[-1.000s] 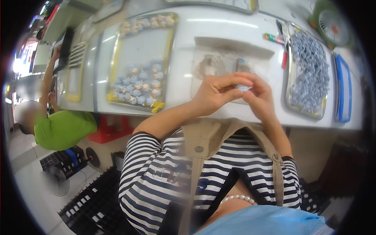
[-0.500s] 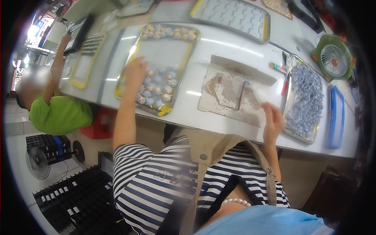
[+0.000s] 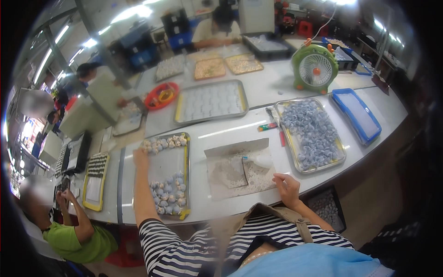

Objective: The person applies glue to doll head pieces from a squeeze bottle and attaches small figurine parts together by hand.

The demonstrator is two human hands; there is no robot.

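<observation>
At the far left corner of a yellow-taped tray (image 3: 162, 162) is my left hand (image 3: 141, 159). Its fingers look closed beside a row of small pale figures (image 3: 165, 143); what they hold, if anything, is blurred. More grey-blue round pieces (image 3: 167, 194) fill the tray's near end. By the right edge of a folded grey cardboard sheet (image 3: 221, 177) my right hand (image 3: 288, 188) has its fingers curled, their contents hidden. A whitish squeeze bottle (image 3: 260, 160) with a blue tip lies over the cardboard, just beyond those fingers. Whether they touch is unclear.
Right of the cardboard stands a metal tray (image 3: 311, 134) heaped with grey-blue pieces, then a blue tray (image 3: 357, 117). Behind are a green fan (image 3: 315, 69), a white-lined tray (image 3: 212, 102) and a red basket (image 3: 161, 95). A co-worker in green (image 3: 83, 235) sits at left.
The view has tilted up, showing more of the room. My left hand has gone from above the near pieces to the tray's far left corner. My right hand stays beside the cardboard.
</observation>
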